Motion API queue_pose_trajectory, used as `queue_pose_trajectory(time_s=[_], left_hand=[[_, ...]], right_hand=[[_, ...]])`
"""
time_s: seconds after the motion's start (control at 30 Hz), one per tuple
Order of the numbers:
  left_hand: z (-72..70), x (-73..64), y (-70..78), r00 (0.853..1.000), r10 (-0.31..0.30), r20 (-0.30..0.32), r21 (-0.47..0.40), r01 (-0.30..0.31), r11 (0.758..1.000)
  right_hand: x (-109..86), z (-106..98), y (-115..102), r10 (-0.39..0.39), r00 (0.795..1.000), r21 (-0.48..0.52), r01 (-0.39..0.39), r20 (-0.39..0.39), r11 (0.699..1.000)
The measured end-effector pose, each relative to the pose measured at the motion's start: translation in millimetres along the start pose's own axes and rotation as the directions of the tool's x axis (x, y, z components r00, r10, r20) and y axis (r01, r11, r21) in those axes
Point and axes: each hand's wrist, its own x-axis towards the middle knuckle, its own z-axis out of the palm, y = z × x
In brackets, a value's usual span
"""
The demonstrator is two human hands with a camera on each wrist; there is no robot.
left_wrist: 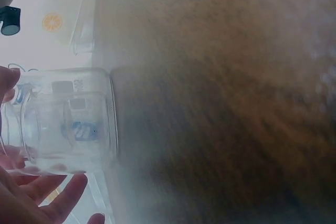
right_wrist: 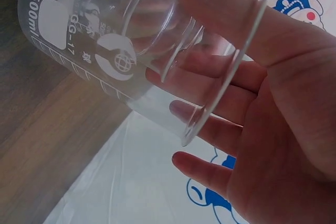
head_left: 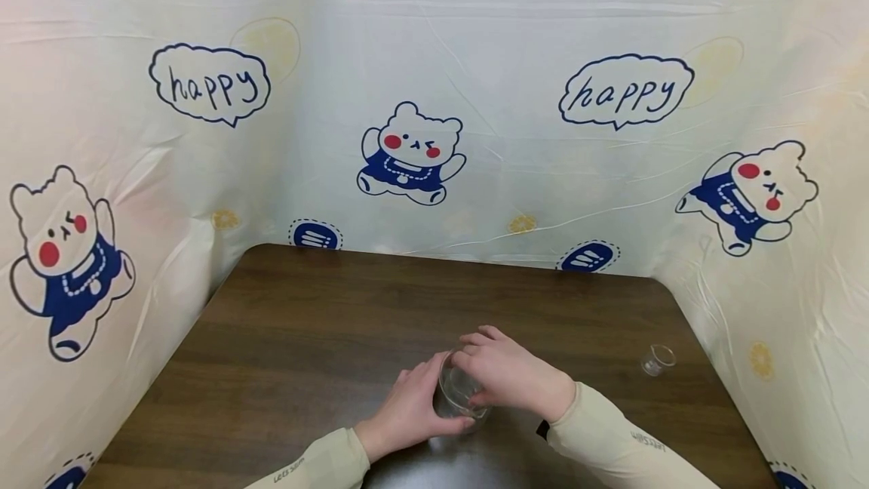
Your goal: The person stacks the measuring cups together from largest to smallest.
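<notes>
A large clear glass beaker (head_left: 453,392), marked 500ml in the right wrist view, stands upright on the table. A smaller glass beaker (right_wrist: 160,22) sits inside it. My left hand (head_left: 416,407) grips the large beaker from the left, thumb in front and fingers round the far side. From above, my right hand (head_left: 512,373) reaches over the rim, with thumb and fingertips inside the large beaker, pinching the smaller beaker near its rim. The left wrist view shows both beakers nested, the inner one's base above the outer one's.
A tiny glass beaker (head_left: 657,361) stands apart near the right edge of the dark wooden table (head_left: 326,315). White curtain cloth (head_left: 502,81) printed with bears and the word happy surrounds the table at the back and both sides.
</notes>
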Motion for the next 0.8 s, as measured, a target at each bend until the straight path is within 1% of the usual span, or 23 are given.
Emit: queue_pose_trajectory(time_s=[0.23, 0.53, 0.8], left_hand=[[-1.5, 0.1, 1.2, 1.0, 0.003, 0.01, -0.007, -0.002, 1.0], [-1.7, 0.3, 1.2, 1.0, 0.002, 0.008, -0.021, -0.002, 1.0], [-1.1, 0.3, 0.7, 1.0, 0.009, 0.011, -0.028, -0.009, 1.0]], right_hand=[[1.8, 5, -2, 0.021, 0.999, -0.026, -0.02, 0.031, 0.999], [5.8, 12, -2, 0.045, 0.997, -0.026, -0.044, 0.066, 0.999], [6.4, 14, -3, 0.037, 0.998, -0.043, -0.035, 0.053, 0.998]])
